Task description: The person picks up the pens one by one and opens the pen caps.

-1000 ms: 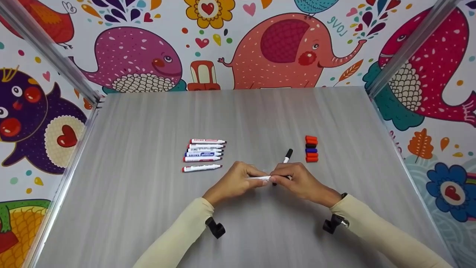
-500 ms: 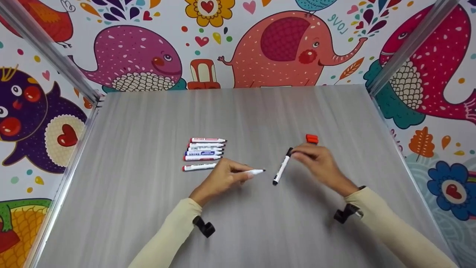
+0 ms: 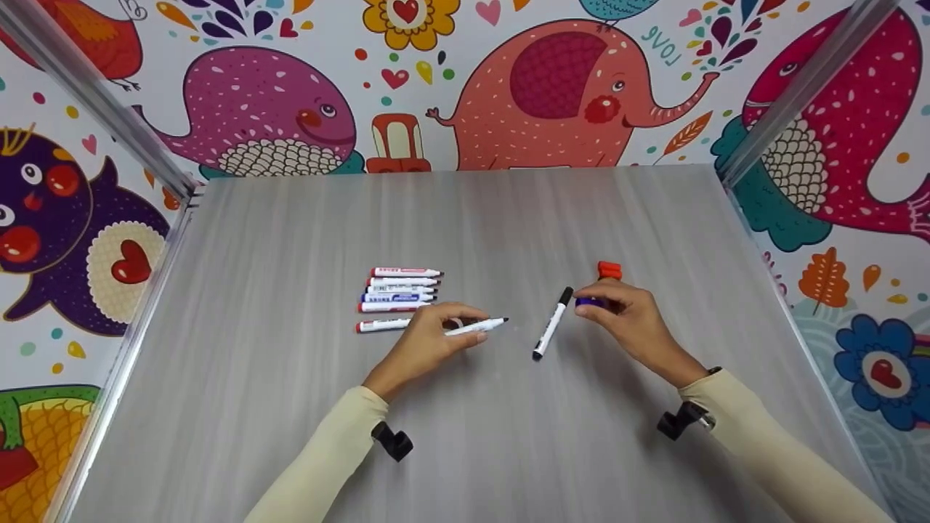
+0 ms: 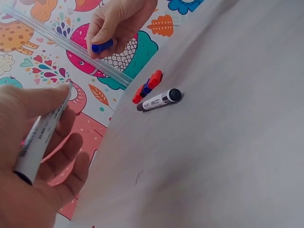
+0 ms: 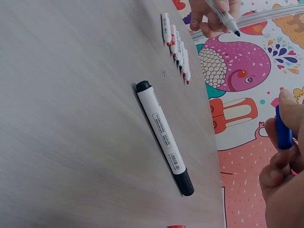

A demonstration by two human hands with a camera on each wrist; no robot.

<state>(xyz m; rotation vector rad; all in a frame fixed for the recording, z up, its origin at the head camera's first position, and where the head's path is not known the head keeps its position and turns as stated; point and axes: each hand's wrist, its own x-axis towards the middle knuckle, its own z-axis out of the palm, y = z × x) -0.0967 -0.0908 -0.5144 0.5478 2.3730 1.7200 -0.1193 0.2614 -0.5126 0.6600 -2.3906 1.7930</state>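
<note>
My left hand (image 3: 423, 335) holds an uncapped white marker (image 3: 479, 327), its dark tip pointing right. In the left wrist view the thumb lies along that marker's barrel (image 4: 43, 133). My right hand (image 3: 633, 319) pinches a blue marker cap (image 5: 284, 130) between thumb and fingers. Between the hands a capped marker (image 3: 554, 323) with a white body and black ends lies slanted on the table. Several loose caps (image 4: 148, 87), red and blue among them, lie beyond the right hand, which hides most of them in the head view.
On the left, several uncapped white markers (image 3: 398, 297) lie side by side, tips to the right. One more marker (image 3: 381, 325) lies nearer, partly behind the left hand. Small dark pen strokes (image 4: 138, 177) mark the grey table (image 3: 465, 450). A patterned wall (image 3: 407, 80) stands behind.
My hands were together at the marker and have moved apart, the left one back to the left with the marker, the right one to the right. The blue cap now shows in the right hand.
</note>
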